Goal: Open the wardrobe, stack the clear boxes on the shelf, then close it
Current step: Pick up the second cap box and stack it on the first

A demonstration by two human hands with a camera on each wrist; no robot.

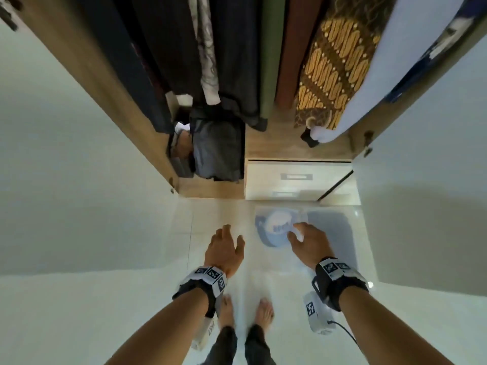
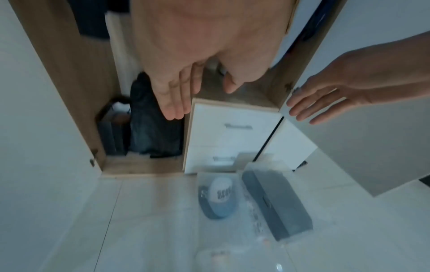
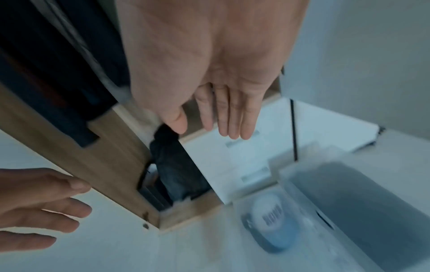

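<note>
The wardrobe stands open, both white doors [image 1: 66,167] swung wide. Two clear boxes sit side by side on the floor before it: one holding a blue-and-white cap [image 1: 276,229] [image 2: 218,197] [image 3: 272,226], the other holding a grey item [image 1: 328,227] [image 2: 277,204] [image 3: 363,206]. My left hand [image 1: 224,248] [image 2: 177,95] hovers with straight fingers to the left of the cap box, holding nothing. My right hand [image 1: 307,242] [image 3: 223,114] hovers over the cap box, fingers spread, not gripping it.
Inside hang dark clothes [image 1: 184,48] and a batik garment [image 1: 332,69]. A dark folded pile and bags [image 1: 216,151] fill the lower left compartment. White drawers [image 1: 297,180] under a wooden shelf [image 1: 287,138] stand at lower right. My bare feet [image 1: 245,309] stand on white tiles.
</note>
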